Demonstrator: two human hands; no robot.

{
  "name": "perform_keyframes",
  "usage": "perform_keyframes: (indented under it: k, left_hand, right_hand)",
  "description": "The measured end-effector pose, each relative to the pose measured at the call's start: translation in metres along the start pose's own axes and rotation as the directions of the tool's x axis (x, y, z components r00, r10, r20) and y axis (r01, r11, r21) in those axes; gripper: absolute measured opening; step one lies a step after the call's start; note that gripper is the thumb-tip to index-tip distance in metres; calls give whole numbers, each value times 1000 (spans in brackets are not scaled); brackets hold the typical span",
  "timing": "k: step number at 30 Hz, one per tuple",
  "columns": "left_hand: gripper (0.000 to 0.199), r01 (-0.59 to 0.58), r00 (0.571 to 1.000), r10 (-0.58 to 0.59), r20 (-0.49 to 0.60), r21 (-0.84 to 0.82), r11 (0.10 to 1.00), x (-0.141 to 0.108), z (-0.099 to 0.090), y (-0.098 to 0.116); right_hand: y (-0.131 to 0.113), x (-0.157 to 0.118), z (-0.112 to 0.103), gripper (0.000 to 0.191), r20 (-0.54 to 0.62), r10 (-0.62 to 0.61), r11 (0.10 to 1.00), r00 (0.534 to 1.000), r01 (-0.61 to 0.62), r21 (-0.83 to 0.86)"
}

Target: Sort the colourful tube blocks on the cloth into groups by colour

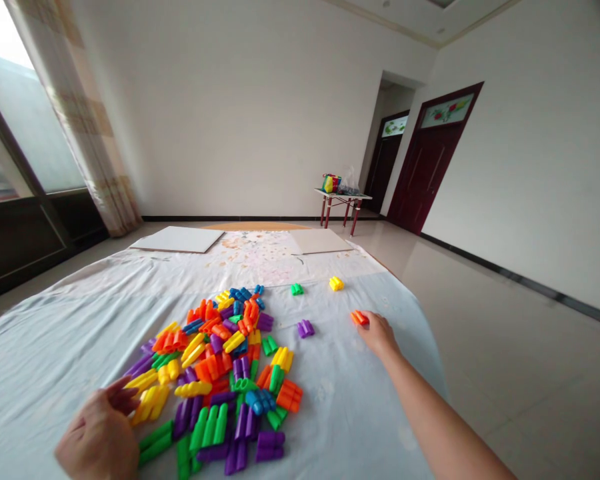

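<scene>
A heap of plastic blocks in orange, yellow, green, purple and blue lies on the light blue cloth (350, 413). My right hand (380, 335) is out to the right of the heap, its fingers closed on an orange block (359, 318) at the cloth. My left hand (103, 430) rests at the heap's lower left edge, fingers bent beside a yellow block (151, 404); whether it grips anything is hard to tell. Apart from the heap lie a purple block (305, 329), a green block (297, 289) and a yellow block (336, 284).
Two flat boards, a white one (178, 239) and a beige one (321, 241), lie at the table's far end. Beyond stands a small table (353, 197) with a colourful bag (331, 183). A curtain (87, 120) hangs at the left.
</scene>
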State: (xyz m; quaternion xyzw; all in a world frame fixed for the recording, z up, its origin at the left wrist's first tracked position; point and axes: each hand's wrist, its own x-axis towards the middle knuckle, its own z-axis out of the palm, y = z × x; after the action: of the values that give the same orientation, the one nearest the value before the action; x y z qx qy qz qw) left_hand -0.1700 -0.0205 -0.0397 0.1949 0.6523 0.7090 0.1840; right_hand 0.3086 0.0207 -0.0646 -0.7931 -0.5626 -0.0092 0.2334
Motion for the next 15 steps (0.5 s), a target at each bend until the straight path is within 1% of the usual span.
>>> perform_keyframes:
  k: [2,4,6,7,8,10,13,15]
  left_hand:
    - [27,70,997,-70,-12,-15,997,-3,1,5]
    - [28,95,995,-95,-5,-30,995,-4,2,9]
    - [30,89,996,-89,7,-30,996,-4,3,10]
    - [31,86,996,-85,10,-26,996,-4,3,10]
    - [32,83,997,-83,10,-27,996,-4,2,10]
    - [33,82,997,-82,6,-46,996,-4,2,10]
    - [32,86,996,-86,5,-73,994,-4,2,10]
    - [32,84,996,-83,11,-71,994,-5,2,10]
  right_hand:
    - [-5,-1,-1,35,-31,0,1000,1000,0,11]
    - [-17,-4,-2,38,-106,-49,996,993,57,69]
    - [-38,-11,-4,37,-183,-165,963,969,199,183]
    - [-51,-17,-5,35,-202,-238,926,950,284,249]
    - [-66,-24,-7,33,-194,-314,877,929,363,316]
    - [-97,-40,-11,28,-118,-460,769,880,461,442]
    - [-133,-66,-17,25,21,-628,647,778,506,570]
    - [-146,-78,-16,29,63,-695,602,716,532,595]
